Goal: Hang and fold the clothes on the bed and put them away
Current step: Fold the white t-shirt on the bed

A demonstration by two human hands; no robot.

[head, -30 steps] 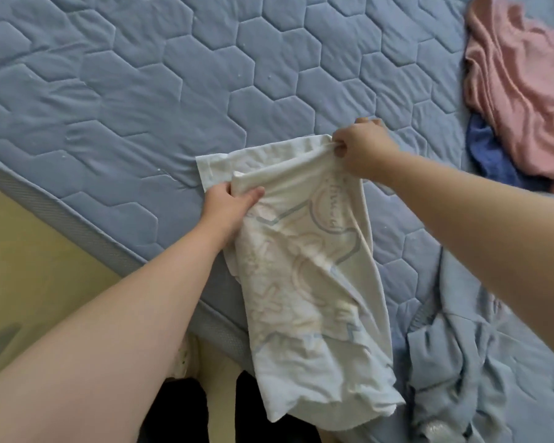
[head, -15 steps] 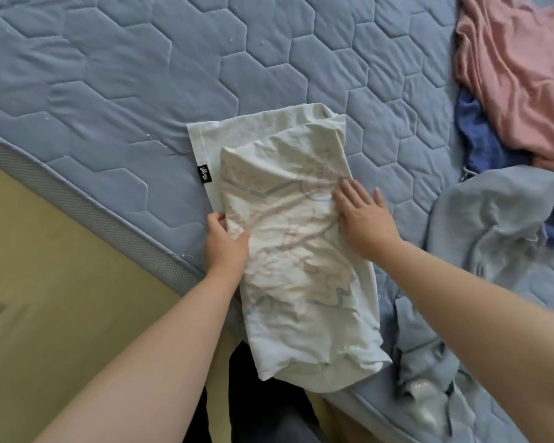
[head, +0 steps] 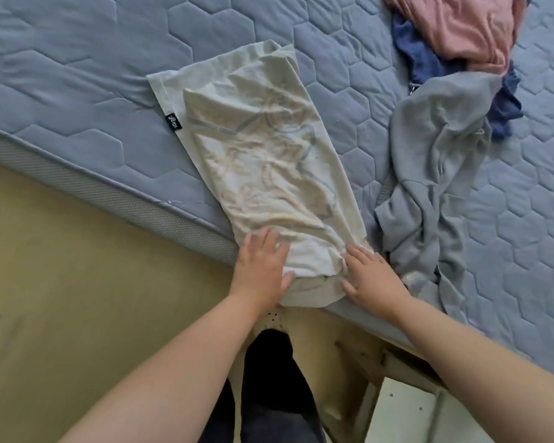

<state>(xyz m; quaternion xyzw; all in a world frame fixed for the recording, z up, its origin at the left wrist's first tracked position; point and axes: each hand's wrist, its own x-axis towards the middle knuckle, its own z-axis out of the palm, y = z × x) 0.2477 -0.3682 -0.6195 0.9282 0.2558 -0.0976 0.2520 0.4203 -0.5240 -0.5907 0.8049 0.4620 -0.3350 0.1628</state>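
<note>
Item: white printed T-shirt [head: 263, 161], folded into a long narrow strip, printed side up and much creased.
Location: on the quilted blue mattress [head: 77, 75], mid-view. The long axis runs from 11 o'clock to 5 o'clock, and the near end droops slightly over the mattress edge.
Marker: the black label [head: 173, 122] sits on the strip's 9 o'clock edge, on the under-layer that sticks out there.
Left hand [head: 261, 266]: lies flat on the near-left corner of the strip, with fingers straight and a little spread and the thumb along the hem. It grips nothing.
Right hand [head: 370, 276]: lies flat on the near-right corner, fingers splayed and pressing down. It grips nothing.
Neighbours: a grey hooded garment [head: 435, 174] lies crumpled at 3 o'clock, just beside the shirt. A blue garment [head: 419, 55] and a pink garment [head: 467, 27] are piled at 1 o'clock, well apart from it.
Step (judgement): smoothing the strip before the cross-fold.
Handling (judgement): thin, light and limp cotton. It holds no shape, its layers slide on one another, and it is neither fragile nor slippery on the quilt.
Hold points (judgement): pinch both near corners through all layers, then carry the hem up toward 11 o'clock.
Risk (judgement): the under-layer is offset at the label side and may slip further.
</note>
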